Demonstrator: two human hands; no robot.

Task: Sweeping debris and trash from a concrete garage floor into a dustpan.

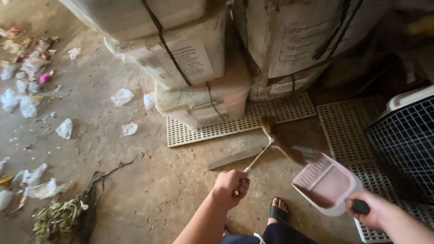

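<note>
My left hand (229,186) is closed around the thin handle of a small straw broom (271,138), whose bristles look blurred over the concrete floor in front of the pallets. My right hand (373,211) grips the dark handle of a pink dustpan (326,183), held tilted just above the floor to the right of the broom. A flat strip of wood (235,158) lies on the floor just beyond my left hand. My foot in a black sandal (278,211) shows between the two hands.
Large strapped sacks (194,58) stand on white plastic grid pallets (289,110) ahead. A dark wire crate (404,144) sits at right. Crumpled white plastic and wrappers (27,72) litter the floor at left, with a tangle of yellow straps (56,217) at bottom left.
</note>
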